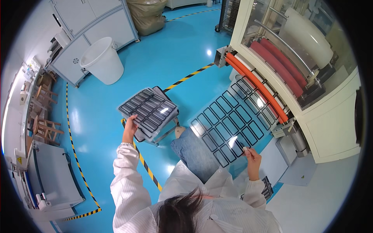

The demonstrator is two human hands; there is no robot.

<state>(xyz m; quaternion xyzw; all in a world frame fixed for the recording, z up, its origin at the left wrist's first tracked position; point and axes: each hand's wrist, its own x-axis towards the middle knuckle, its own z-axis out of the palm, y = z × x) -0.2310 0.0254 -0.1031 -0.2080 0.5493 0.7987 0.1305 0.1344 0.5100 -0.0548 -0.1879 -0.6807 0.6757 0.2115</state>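
At the left, a stack of clear film sheets (147, 112) printed with black-outlined rectangles lies on a small metal-framed stand (165, 130). My left hand (130, 128) grips the near left edge of that stack, fingers closed. A long clear film sheet (229, 128) with rows of black rectangular frames stretches from the orange roller (256, 87) toward my lap. My right hand (253, 160) is closed in a pinch at the sheet's near right edge. Between its fingertips shows a small object, pale with a narrow dark part, over the film; its kind is unclear.
The roller machine (326, 128) stands at the right. A white bin (103, 62) and a brown bulging sack (147, 17) stand further off. Yellow-black tape (190, 76) marks the blue floor. Wooden stools (46, 128) line the left wall.
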